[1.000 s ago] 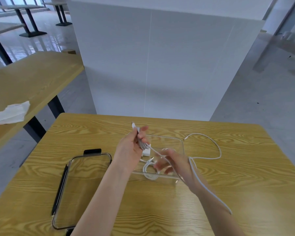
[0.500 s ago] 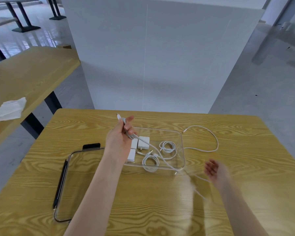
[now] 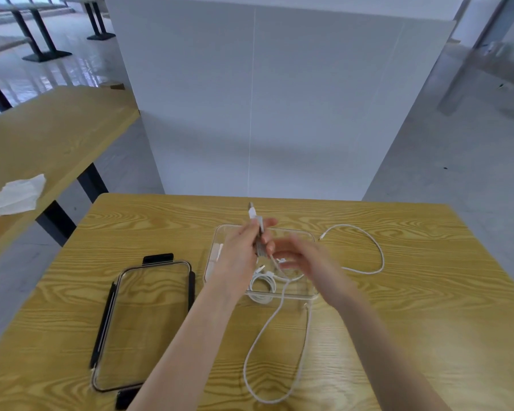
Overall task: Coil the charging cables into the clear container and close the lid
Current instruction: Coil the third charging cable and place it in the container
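Clear lid [image 3: 144,324] lies off, left on the table [image 3: 413,336]. The cable [image 3: 275,348] bundle is gripped by the left hand [image 3: 241,256] over the container [image 3: 220,232]; the right hand [image 3: 306,258], blurred, grip indeterminable, has returned, adding another loop.

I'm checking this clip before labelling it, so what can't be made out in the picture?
Head view only:
- Right hand: motion-blurred, its hold on the white charging cable unclear.
- White chargers in the clear plastic container: mostly behind the left hand.
- Clear lid with black clips: near clip partly behind the left forearm.
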{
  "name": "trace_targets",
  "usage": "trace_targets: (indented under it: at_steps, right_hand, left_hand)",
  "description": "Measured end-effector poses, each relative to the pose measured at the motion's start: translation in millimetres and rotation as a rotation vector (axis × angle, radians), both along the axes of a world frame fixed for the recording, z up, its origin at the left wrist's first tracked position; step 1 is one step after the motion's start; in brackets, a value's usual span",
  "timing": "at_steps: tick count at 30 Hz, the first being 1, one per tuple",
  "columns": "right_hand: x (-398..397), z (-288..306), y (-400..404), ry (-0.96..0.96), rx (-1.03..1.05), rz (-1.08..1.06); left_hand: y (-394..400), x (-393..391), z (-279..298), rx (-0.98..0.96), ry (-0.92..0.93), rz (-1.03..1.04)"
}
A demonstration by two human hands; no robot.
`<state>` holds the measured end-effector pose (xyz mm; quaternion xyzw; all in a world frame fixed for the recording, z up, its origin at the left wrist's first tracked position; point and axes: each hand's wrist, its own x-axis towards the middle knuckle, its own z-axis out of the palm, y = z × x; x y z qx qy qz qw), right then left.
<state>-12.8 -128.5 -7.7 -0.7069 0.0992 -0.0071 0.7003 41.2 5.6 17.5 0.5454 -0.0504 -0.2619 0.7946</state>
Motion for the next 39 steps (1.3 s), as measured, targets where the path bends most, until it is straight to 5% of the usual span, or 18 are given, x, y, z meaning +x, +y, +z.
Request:
trace_targets:
  at_steps: [12,19,26,33,39]
  right_hand:
    - [-17,-38,34,0.106,-0.256,0.29]
    - [-4,-31,0,0.271,-0.18,0.049]
    - [18,8,-32,0.414,-0.242,0.067]
    - [23,39,-3,0.341,-0.31,-0.002]
    - [1,32,32,0.096,-0.526,-0.031]
  left_hand:
    - [18,8,25,-0.472,0.271,-0.02]
    - [27,-6,30,-0.037,-0.11,-0.072]
    - [23,-14,12,0.212,-0.199,-0.3]
    - [5,-23,-9,0.507,-0.195,-0.253]
    - [-2,-13,-12,0.486,-0.136,-0.036]
